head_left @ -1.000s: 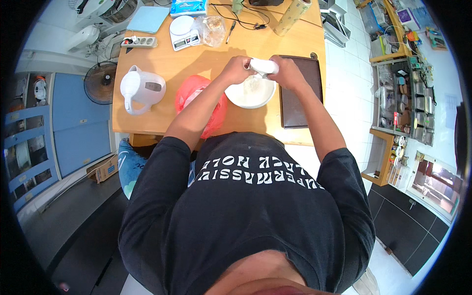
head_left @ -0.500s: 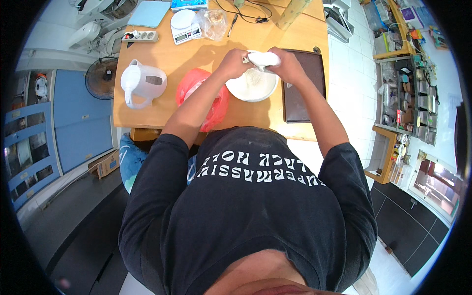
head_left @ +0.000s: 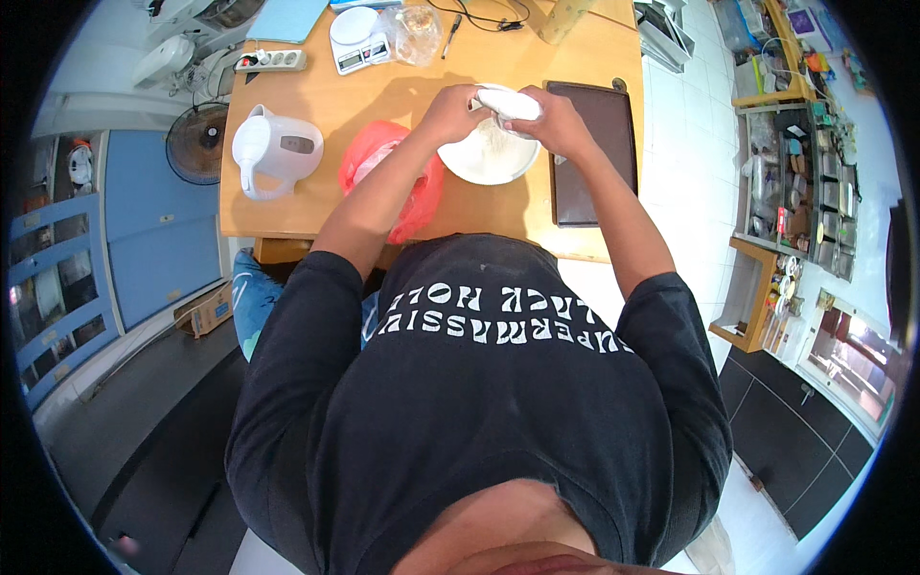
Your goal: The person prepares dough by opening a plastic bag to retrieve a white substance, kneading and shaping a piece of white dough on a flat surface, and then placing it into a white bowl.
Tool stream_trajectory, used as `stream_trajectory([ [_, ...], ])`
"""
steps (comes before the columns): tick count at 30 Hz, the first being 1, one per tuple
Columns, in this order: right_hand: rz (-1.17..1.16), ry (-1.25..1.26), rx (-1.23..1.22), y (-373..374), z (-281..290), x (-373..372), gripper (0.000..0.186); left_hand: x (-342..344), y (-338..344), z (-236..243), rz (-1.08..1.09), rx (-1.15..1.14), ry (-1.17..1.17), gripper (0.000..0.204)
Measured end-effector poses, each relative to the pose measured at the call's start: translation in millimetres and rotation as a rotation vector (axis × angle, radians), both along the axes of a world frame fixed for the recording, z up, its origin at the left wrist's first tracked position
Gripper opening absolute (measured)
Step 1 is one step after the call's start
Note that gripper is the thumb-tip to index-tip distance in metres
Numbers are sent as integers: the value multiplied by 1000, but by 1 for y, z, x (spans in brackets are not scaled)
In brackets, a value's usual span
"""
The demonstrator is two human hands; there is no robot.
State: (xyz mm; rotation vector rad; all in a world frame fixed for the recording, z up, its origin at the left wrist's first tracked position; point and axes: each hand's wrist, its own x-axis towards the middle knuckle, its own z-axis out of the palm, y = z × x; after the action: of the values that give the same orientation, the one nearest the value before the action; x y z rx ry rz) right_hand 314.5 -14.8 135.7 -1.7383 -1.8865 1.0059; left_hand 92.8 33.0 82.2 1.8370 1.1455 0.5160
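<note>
1. Two bare hands, the left hand (head_left: 453, 115) and the right hand (head_left: 558, 123), grip one white object (head_left: 510, 103), the fingers of each clamped on an end; its exact kind cannot be told.
2. The object is held above the far part of one white bowl (head_left: 489, 179), which contains one pale, powdery heap (head_left: 487, 144).
3. Flanking the bowl on one wooden table (head_left: 278, 218): one red plastic bag (head_left: 414, 209) at left, partly behind the left forearm, and one dark rectangular tray (head_left: 596, 187) at right.
4. Farther left stands one white kettle (head_left: 287, 153), upright.
5. Toward the far side: one white scale (head_left: 356, 59), one clear plastic bag (head_left: 415, 36), one dark pen (head_left: 451, 36) and one white power strip (head_left: 273, 61).
</note>
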Motion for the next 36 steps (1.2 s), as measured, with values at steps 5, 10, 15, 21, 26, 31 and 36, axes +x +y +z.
stream_trajectory([
  [5, 11, -74, 60, 9, -15, 13, 47, 7, -3, 6, -74, -66, 35, 34],
  [10, -1, -16, 17, 5, -5, 3, 50, 4, -1, 3, 5, -82, -74, 36],
  [15, -24, 45, -189, 9, 1, 8, 48, 1, -3, 4, -39, -94, -77, 35],
  [21, -2, 254, -164, 9, -20, 11, 40, 3, -1, -7, -39, -129, -95, 42],
  [26, -46, 280, -94, 11, -38, 21, 43, 4, -4, -6, -111, -8, -161, 48],
  [31, -59, 335, -93, 13, -32, 17, 50, 12, 1, 4, -90, -85, -54, 42],
  [36, -26, 247, -71, 10, -19, 10, 56, 17, -8, -9, -55, -129, -172, 41],
])
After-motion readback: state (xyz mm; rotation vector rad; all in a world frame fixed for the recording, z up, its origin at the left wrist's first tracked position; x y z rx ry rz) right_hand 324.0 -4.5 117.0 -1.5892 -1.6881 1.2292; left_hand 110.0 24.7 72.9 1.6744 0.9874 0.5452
